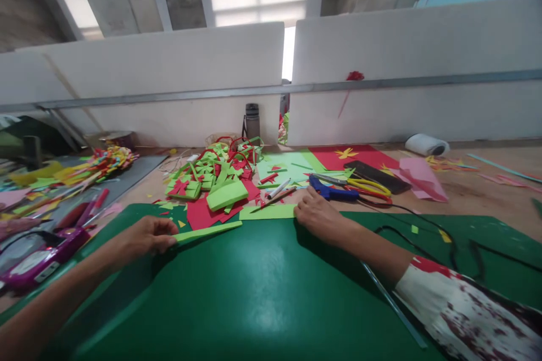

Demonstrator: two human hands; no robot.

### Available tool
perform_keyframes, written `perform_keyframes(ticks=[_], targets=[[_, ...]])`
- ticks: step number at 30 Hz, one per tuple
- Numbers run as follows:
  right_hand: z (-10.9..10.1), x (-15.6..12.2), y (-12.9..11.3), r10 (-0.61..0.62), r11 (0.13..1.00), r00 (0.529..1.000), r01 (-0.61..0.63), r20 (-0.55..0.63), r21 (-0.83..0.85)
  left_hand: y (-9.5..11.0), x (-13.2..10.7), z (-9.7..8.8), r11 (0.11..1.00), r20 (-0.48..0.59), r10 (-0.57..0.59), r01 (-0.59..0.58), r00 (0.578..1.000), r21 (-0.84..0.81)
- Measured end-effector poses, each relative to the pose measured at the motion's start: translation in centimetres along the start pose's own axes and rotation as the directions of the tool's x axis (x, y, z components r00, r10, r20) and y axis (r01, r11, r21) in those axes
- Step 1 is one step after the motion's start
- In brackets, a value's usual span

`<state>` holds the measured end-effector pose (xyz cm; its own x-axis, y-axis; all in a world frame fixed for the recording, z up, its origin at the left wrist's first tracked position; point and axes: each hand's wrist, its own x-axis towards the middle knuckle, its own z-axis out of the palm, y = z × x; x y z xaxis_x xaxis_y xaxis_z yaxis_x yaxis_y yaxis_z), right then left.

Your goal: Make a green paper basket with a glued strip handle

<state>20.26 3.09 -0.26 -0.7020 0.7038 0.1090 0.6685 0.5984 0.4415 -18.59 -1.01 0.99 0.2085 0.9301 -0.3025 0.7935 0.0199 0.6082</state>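
Observation:
My left hand [158, 235] pinches the left end of a narrow light-green paper strip [212, 230] over the green mat [262, 293]. At the mat's far edge lies a wider light-green paper piece [266, 212], its right end touched by my right hand [317, 214]. The fingers of that hand are bent together; what they hold, if anything, is hidden. Just beyond them rests a blue glue gun [334, 190], its black cord running right. A white marker [278, 188] and a pencil [275, 199] lie between my hands, farther back.
Green and red folded paper pieces [212, 172] are heaped behind the mat. Yellow-handled pliers [368, 186], a dark case [375, 175] and red paper [359, 156] lie back right. A clear stick [393, 304] crosses the mat. At left are a purple device [46, 259] and another person's hand [17, 227].

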Motion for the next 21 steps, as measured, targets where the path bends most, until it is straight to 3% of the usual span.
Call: perform_keyframes(ticks=[3,6,7,8,10,11,12,13,16,21], targets=[[-0.1,0.3,-0.5,-0.029,0.998,0.999,0.030,0.020,-0.053,-0.1,0.4,-1.3,0.946,-0.121,0.010,0.030,0.993,0.323],[-1.0,-0.6,-1.3,-0.025,0.996,0.999,0.027,0.032,-0.085,2.4,0.0,-0.6,0.883,-0.314,0.101,0.061,0.944,0.466],[-1.4,-1.1,-1.6,-0.022,0.996,0.999,0.025,0.034,-0.090,3.7,-0.3,0.4,0.814,-0.416,0.249,0.043,0.874,0.579],[-1.9,-1.7,-2.0,-0.024,0.996,0.999,0.028,0.037,-0.088,5.3,-0.5,1.8,0.743,-0.450,0.424,-0.017,0.786,0.669],[-2.7,-3.1,-2.7,-0.043,0.997,0.999,0.043,0.001,-0.061,8.4,-0.7,5.4,0.583,-0.357,0.719,-0.238,0.596,0.777],[-2.9,-3.9,-3.0,-0.063,0.997,0.997,0.062,-0.033,-0.036,9.8,-0.6,7.3,0.501,-0.295,0.803,-0.319,0.519,0.804],[-3.1,-4.6,-3.2,-0.079,0.997,0.995,0.078,-0.067,-0.017,11.0,-0.4,9.1,0.429,-0.217,0.846,-0.382,0.487,0.818],[-3.2,-5.2,-3.4,-0.094,0.995,0.991,0.095,-0.100,0.003,11.8,-0.1,10.6,0.382,-0.145,0.860,-0.430,0.489,0.818],[-2.7,-6.5,-3.6,-0.112,0.990,0.980,0.123,-0.162,0.064,12.6,0.9,13.2,0.323,0.026,0.826,-0.511,0.562,0.797],[-1.2,-6.8,-3.4,-0.031,0.963,0.986,0.073,-0.162,0.260,11.8,1.6,12.7,0.302,0.122,0.784,-0.546,0.609,0.781]])
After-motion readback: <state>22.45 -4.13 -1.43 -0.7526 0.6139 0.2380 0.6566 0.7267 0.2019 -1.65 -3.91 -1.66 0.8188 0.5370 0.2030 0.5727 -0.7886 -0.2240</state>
